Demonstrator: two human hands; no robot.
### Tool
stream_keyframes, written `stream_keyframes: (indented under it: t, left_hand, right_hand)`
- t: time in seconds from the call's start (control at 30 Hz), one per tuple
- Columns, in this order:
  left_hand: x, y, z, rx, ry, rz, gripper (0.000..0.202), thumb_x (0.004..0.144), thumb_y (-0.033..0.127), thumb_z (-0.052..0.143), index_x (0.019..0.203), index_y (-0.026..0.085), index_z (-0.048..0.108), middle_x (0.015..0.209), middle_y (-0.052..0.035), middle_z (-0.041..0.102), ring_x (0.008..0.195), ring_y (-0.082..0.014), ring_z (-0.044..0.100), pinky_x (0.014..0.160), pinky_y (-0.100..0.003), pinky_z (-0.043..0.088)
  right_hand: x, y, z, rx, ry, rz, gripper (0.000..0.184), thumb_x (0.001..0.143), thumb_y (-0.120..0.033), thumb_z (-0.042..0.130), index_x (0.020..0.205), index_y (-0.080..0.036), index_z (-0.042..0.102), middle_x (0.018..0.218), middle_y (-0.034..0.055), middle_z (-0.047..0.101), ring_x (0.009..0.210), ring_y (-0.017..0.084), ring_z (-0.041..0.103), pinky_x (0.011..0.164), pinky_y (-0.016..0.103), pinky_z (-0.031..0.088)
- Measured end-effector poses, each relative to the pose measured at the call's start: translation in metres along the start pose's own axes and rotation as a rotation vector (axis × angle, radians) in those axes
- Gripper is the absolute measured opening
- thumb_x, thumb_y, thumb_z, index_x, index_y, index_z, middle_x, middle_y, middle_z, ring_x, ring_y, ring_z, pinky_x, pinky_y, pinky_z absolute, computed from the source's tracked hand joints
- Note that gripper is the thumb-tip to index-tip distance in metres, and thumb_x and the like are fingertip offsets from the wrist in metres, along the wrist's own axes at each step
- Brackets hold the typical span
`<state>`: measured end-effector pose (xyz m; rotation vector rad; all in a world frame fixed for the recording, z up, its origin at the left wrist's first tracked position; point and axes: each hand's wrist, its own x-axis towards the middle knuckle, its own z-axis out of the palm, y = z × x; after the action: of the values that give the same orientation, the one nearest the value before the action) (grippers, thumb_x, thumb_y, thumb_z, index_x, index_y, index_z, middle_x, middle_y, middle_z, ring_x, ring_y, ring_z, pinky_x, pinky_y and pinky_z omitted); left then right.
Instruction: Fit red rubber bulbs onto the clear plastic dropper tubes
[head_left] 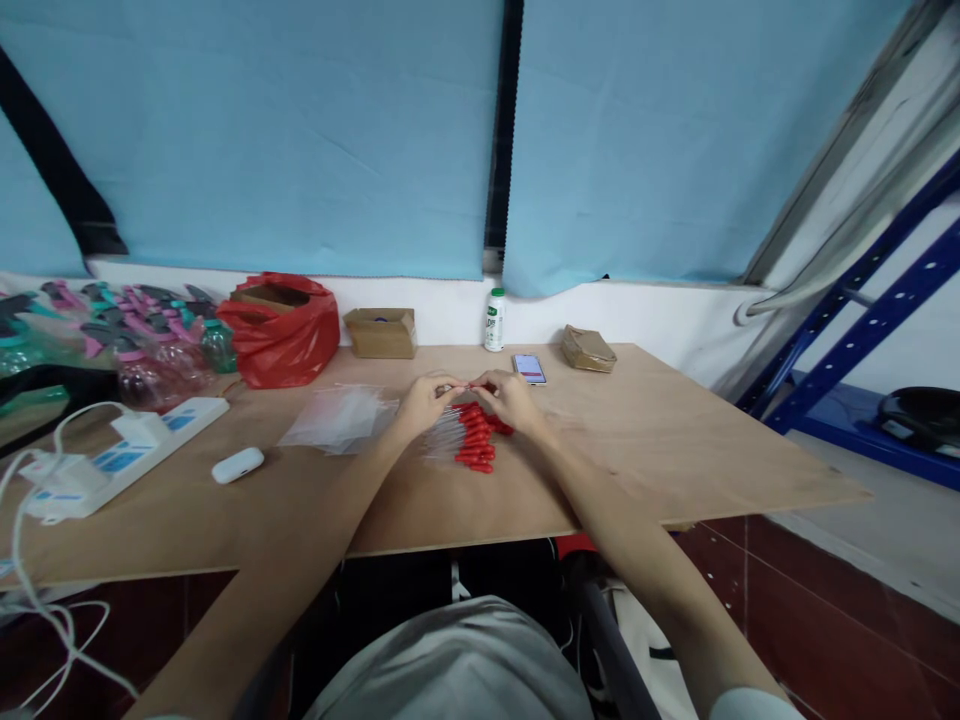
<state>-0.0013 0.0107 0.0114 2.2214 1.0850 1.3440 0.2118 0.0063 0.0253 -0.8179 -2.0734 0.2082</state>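
Both my hands meet over the middle of the wooden table (660, 440). My left hand (424, 402) and my right hand (512, 398) pinch a thin clear dropper with a red bulb (459, 388) between their fingertips. Just below them lies a pile of red-bulbed droppers (474, 442), side by side. To the left of the pile lies a heap of clear plastic bags (337, 418), close to my left hand.
A phone (529, 368), a white bottle (494, 320) and two small cardboard boxes (382, 333) (589, 349) stand at the back. A red bag (281, 330), spray bottles (150, 340), a power strip (127, 455) and a white earbud case (238, 465) lie left. Blue shelving (877, 320) stands right.
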Motion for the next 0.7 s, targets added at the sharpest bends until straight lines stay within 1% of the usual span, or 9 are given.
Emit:
stream_keyframes:
  t: [0.07,0.13,0.23,0.3,0.5,0.63,0.7]
  left_hand:
    - [0.0002,0.0009,-0.0007,0.019,0.002,0.011,0.027,0.092,0.04,0.063,0.101,0.021,0.079,0.103,-0.0067,0.077,0.093,-0.0219,0.068,0.086,-0.035,0.051]
    - [0.0002,0.0,-0.0009,0.021,0.018,0.019,0.026,0.092,0.04,0.063,0.1,0.021,0.079,0.1,-0.0062,0.076,0.088,-0.0206,0.067,0.082,-0.033,0.051]
    - [0.0001,-0.0042,-0.0008,0.049,0.03,0.025,0.025,0.091,0.04,0.064,0.098,0.021,0.078,0.091,-0.0048,0.075,0.078,-0.0182,0.064,0.074,-0.031,0.048]
    - [-0.0001,-0.007,-0.0006,0.065,0.017,0.026,0.023,0.09,0.04,0.066,0.096,0.022,0.078,0.089,-0.0041,0.074,0.076,-0.0174,0.062,0.072,-0.03,0.047]
    - [0.0007,-0.0056,-0.002,0.039,-0.001,0.028,0.021,0.089,0.038,0.067,0.093,0.02,0.079,0.092,-0.0051,0.074,0.078,-0.0179,0.062,0.073,-0.031,0.047]
    - [0.0018,-0.0025,-0.0053,0.031,-0.011,0.066,0.02,0.089,0.035,0.067,0.093,0.02,0.079,0.091,-0.0056,0.073,0.081,-0.0184,0.063,0.074,-0.031,0.048]
    - [0.0021,-0.0024,-0.0073,0.043,-0.035,0.099,0.019,0.09,0.035,0.066,0.092,0.02,0.079,0.091,-0.0058,0.072,0.083,-0.0188,0.064,0.076,-0.031,0.048]
  right_hand:
    - [0.0006,0.001,0.0004,-0.007,0.002,-0.004,0.013,0.095,-0.025,0.062,0.098,-0.02,0.075,0.093,0.0055,0.076,0.081,0.018,0.067,0.079,0.028,0.048]
    - [0.0016,0.0021,0.0003,0.013,0.008,0.007,0.013,0.095,-0.025,0.062,0.099,-0.02,0.074,0.094,0.0053,0.076,0.08,0.017,0.067,0.077,0.027,0.048]
    - [0.0026,0.0033,-0.0005,0.056,0.013,0.027,0.012,0.093,-0.026,0.065,0.097,-0.019,0.073,0.09,0.004,0.076,0.076,0.016,0.066,0.074,0.026,0.048]
    - [0.0026,0.0035,-0.0012,0.063,0.007,0.029,0.01,0.091,-0.026,0.067,0.094,-0.018,0.073,0.088,0.0035,0.075,0.075,0.016,0.066,0.074,0.026,0.047]
    - [0.0017,0.0017,-0.0031,0.053,-0.017,0.011,0.011,0.092,-0.025,0.065,0.093,-0.019,0.073,0.09,0.004,0.075,0.076,0.016,0.065,0.076,0.026,0.047]
    - [0.0014,0.0026,-0.0024,0.058,-0.019,-0.016,0.011,0.093,-0.026,0.065,0.094,-0.019,0.073,0.093,0.005,0.075,0.082,0.017,0.066,0.079,0.027,0.047]
    - [0.0012,0.0041,-0.0012,0.072,-0.017,-0.017,0.011,0.093,-0.026,0.065,0.094,-0.019,0.074,0.092,0.0048,0.075,0.08,0.017,0.066,0.078,0.027,0.047]
